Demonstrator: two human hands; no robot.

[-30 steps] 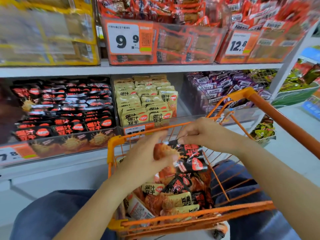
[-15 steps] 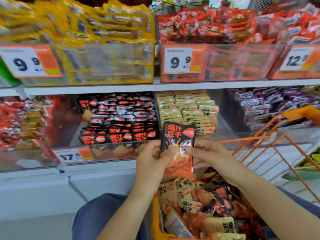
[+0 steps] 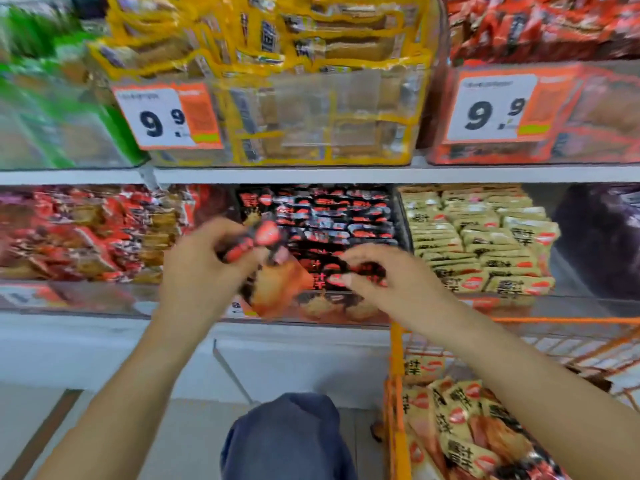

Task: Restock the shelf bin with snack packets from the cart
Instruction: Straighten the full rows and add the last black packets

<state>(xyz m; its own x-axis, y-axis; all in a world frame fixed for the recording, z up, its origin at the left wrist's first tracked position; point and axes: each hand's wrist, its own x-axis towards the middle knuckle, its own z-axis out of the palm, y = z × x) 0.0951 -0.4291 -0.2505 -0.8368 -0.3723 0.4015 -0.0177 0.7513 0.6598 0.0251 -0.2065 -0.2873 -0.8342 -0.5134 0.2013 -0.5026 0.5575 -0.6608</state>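
While both hands hang in front of the lower shelf (image 3: 311,174), the left hand (image 3: 204,271) grips one black-and-red packet (image 3: 273,271) by its top, its orange lower end dangling before the clear front lip of the black-packet bin (image 3: 332,237). The right hand (image 3: 391,278) hovers just beside the packet, at the bin's front edge, fingers loosely curled; motion blur hides whether it touches anything. The bin is nearly full, with open room only at its front left, where the packet hangs. Beige packets (image 3: 485,244) fill the bin to the right; red ones (image 3: 86,233) fill the one to the left. Two price tags reading 9.9 (image 3: 166,116) hang on the upper shelf's front. One orange cart (image 3: 396,393) stands at the lower right, its left rim beside the right forearm, loose packets piled inside, too many and too blurred to count. One knee in blue cloth (image 3: 287,438) shows at the bottom edge.
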